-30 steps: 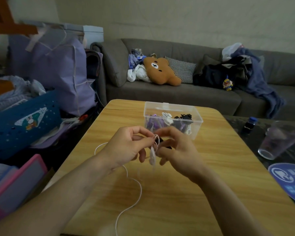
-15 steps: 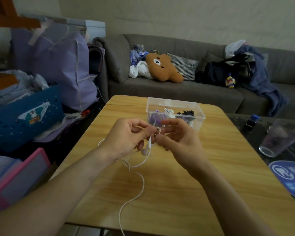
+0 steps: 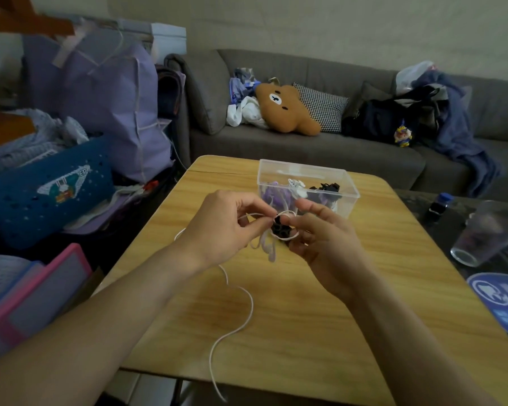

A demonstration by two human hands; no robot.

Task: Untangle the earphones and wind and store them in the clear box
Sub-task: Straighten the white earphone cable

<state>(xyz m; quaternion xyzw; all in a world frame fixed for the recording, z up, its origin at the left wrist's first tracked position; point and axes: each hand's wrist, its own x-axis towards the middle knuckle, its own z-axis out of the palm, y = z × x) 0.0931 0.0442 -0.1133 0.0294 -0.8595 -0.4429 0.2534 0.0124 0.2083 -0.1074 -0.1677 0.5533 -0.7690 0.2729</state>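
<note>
Left hand [image 3: 223, 227] pinches white earphones [image 3: 269, 244] cord, fingers curled. Right hand [image 3: 323, 238] fingers curled round small black clip [image 3: 280, 228] with cord looped about it. Both held above table [image 3: 364, 317], hands nearly touching. Loose cord trails down over near table edge. Box [image 3: 305, 187] just beyond hands, holds purple, white, black bundles.

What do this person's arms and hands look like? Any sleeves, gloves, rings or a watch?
Both forearms are bare all the way to the picture's lower edge, with no sleeves in view. The left hand and the right hand wear no gloves, and no ring, watch or bracelet shows on the fingers or wrists. The nails look short and unpainted, though the picture is soft.
</note>
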